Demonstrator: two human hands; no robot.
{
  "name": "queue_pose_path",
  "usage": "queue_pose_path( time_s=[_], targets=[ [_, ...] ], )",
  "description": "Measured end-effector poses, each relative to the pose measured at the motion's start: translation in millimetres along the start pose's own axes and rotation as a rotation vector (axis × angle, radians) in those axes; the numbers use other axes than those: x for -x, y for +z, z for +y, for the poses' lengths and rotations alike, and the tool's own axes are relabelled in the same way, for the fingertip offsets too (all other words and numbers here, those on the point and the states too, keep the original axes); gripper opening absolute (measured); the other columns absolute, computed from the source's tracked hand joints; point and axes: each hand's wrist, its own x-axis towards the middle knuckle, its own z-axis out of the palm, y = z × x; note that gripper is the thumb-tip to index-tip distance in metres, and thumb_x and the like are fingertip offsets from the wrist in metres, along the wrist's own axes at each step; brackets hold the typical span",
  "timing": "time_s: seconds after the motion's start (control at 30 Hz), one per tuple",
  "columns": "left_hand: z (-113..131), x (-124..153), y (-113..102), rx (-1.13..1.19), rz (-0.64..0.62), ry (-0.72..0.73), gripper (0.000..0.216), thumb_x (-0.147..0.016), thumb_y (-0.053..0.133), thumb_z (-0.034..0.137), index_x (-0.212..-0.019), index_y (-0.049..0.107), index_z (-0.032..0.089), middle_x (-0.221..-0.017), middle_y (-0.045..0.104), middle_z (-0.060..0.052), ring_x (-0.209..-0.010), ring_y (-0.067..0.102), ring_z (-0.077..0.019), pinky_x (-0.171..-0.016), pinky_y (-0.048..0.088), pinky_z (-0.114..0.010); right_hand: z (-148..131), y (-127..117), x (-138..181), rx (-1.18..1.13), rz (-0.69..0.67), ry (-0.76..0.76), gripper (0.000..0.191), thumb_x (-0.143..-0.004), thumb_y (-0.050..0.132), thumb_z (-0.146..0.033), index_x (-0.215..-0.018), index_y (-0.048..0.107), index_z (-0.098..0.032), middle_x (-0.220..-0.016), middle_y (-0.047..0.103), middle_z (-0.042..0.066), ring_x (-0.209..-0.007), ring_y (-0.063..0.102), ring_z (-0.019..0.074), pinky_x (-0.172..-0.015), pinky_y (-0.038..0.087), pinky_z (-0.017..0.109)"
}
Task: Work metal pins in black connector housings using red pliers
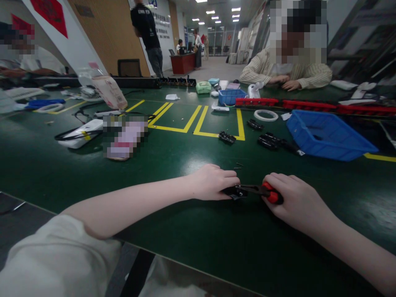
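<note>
My left hand (213, 182) is closed on a small black part (237, 193) just above the green table. My right hand (291, 198) grips red-handled pliers (269, 192), whose thin jaws point left and meet the black part. Whether the jaws are clamped on it I cannot make out. Just beyond my left hand lie two thin metal pins (238, 166). Farther back are similar black parts: one piece (227, 137) by the yellow tape, another (255, 124) behind it, and a larger cluster (272, 141) beside the blue bin.
A blue bin (331, 134) stands at the right, near a white tape ring (266, 115). Red strips (309, 106) run across the back. To the left lie a phone (126, 140) and a white device (81, 134) with a cable. Across the table sits a person in a striped shirt (256, 68).
</note>
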Motion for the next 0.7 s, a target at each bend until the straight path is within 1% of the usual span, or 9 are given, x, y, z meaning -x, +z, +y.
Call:
queue_pose_path(
  time_s=[0.2, 0.47, 0.7],
  targets=[
    [-0.5, 0.5, 0.1, 0.010, 0.015, -0.015, 0.028, -0.085, 0.060, 0.037, -0.104, 0.060, 0.016, -0.095, 0.067, -0.002, -0.068, 0.063, -0.0149, -0.056, 0.041, -0.027, 1.5, -0.7, 1.1, -0.039, -0.017, 0.013, 0.003, -0.074, 0.050, -0.022, -0.075, 0.053, -0.021, -0.072, 0.059, 0.004, -0.063, 0.055, 0.0194, -0.057, 0.042, 0.032],
    [0.8, 1.3, -1.9, 0.027, 0.025, -0.031, 0.025, -0.085, 0.060, 0.036, -0.102, 0.059, 0.017, -0.090, 0.067, -0.001, -0.065, 0.062, -0.0140, -0.055, 0.039, -0.026, 3.3, -3.2, 4.2, -0.090, -0.044, 0.055, 0.005, -0.075, 0.051, -0.025, -0.072, 0.052, -0.022, -0.069, 0.057, 0.002, -0.060, 0.054, 0.0182, -0.054, 0.040, 0.031],
    [2.1, 1.9, -1.4, 0.037, 0.016, -0.009, 0.027, -0.085, 0.060, 0.037, -0.102, 0.060, 0.016, -0.085, 0.067, -0.002, -0.064, 0.061, -0.0149, -0.053, 0.037, -0.027, 1.7, -4.1, 4.8, -0.144, -0.064, 0.070, 0.008, -0.077, 0.049, -0.028, -0.071, 0.050, -0.023, -0.067, 0.056, 0.002, -0.059, 0.052, 0.0175, -0.053, 0.040, 0.031]
  ],
)
